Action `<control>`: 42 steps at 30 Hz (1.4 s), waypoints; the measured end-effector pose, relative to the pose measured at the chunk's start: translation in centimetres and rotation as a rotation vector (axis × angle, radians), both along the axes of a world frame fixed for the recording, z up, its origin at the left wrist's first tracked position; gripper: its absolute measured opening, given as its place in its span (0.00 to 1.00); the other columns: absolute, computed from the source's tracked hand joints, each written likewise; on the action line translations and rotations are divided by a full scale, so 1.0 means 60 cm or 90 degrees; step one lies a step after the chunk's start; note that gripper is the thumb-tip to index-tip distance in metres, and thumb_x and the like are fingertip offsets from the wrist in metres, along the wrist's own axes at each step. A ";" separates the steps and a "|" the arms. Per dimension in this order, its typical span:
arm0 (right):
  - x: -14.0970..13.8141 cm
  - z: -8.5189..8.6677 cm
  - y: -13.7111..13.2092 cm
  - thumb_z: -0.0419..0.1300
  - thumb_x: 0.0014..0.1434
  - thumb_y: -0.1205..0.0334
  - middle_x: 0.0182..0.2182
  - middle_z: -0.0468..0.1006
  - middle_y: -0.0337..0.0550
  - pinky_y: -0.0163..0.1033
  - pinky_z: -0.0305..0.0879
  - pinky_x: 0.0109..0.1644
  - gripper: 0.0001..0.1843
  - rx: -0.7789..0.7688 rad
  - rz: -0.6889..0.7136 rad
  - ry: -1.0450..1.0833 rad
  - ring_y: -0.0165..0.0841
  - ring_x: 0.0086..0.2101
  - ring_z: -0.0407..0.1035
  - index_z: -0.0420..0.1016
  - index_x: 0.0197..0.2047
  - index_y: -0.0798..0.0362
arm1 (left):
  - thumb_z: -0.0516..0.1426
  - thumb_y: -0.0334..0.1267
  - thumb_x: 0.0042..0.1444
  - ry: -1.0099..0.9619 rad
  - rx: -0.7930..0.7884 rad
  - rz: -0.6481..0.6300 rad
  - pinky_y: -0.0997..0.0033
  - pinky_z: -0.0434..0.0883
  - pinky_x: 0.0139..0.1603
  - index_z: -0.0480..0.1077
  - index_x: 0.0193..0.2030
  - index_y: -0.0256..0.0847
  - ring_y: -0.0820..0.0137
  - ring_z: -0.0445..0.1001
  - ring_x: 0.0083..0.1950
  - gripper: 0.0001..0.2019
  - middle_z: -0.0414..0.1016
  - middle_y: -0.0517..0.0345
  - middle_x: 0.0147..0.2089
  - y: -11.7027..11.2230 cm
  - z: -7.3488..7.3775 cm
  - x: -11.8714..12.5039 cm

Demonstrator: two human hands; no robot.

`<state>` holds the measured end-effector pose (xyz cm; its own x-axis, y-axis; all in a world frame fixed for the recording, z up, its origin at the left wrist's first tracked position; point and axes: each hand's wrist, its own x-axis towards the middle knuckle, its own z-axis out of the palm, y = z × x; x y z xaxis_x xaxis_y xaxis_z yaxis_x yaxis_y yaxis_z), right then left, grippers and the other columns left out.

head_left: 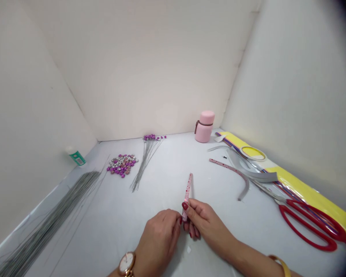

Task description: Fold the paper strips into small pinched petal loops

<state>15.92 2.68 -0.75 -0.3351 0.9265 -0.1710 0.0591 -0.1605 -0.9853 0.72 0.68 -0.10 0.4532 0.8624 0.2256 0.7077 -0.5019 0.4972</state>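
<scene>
A narrow pink strip with small dark red marks (188, 186) stands out from my hands over the middle of the table. My right hand (209, 221) grips it between thumb and fingers, with the other fingers curled beneath. At the strip's lower end, the closed fingertips of my left hand (163, 232) pinch its edge; the exact hold is partly hidden. On the table to the right lies a similar pink and grey strip (230, 168), curved at its grey end. A small white scrap (189, 249) rests below my hands.
Red-handled scissors (308, 223) and a tape roll (253, 153) lie right by yellow packaging (308, 188). A pink flask (204, 127) stands behind. Leftward are purple-tipped wires (145, 163), a bead pile (122, 164), a wire bundle (57, 215) and a green-labelled glue bottle (77, 157).
</scene>
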 end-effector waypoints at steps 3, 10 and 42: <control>-0.001 -0.002 -0.002 0.46 0.59 0.46 0.16 0.67 0.33 0.27 0.50 0.17 0.21 0.002 0.007 -0.024 0.21 0.13 0.56 0.61 0.25 0.55 | 0.45 0.29 0.58 -0.040 0.040 -0.001 0.70 0.68 0.30 0.66 0.30 0.39 0.68 0.71 0.30 0.12 0.72 0.55 0.27 -0.001 0.000 0.000; -0.002 -0.004 0.001 0.46 0.59 0.45 0.15 0.66 0.32 0.26 0.48 0.14 0.22 -0.013 0.019 -0.028 0.20 0.12 0.55 0.60 0.24 0.54 | 0.46 0.27 0.58 -0.026 0.267 -0.062 0.70 0.70 0.30 0.67 0.38 0.36 0.68 0.71 0.29 0.09 0.73 0.54 0.29 0.001 -0.002 -0.008; 0.007 0.004 -0.005 0.45 0.62 0.59 0.17 0.64 0.34 0.31 0.56 0.24 0.16 0.260 0.035 -0.231 0.27 0.20 0.59 0.62 0.23 0.53 | 0.53 0.38 0.54 -0.518 -0.375 0.137 0.76 0.65 0.32 0.70 0.28 0.35 0.71 0.69 0.29 0.09 0.73 0.56 0.26 0.004 0.007 0.009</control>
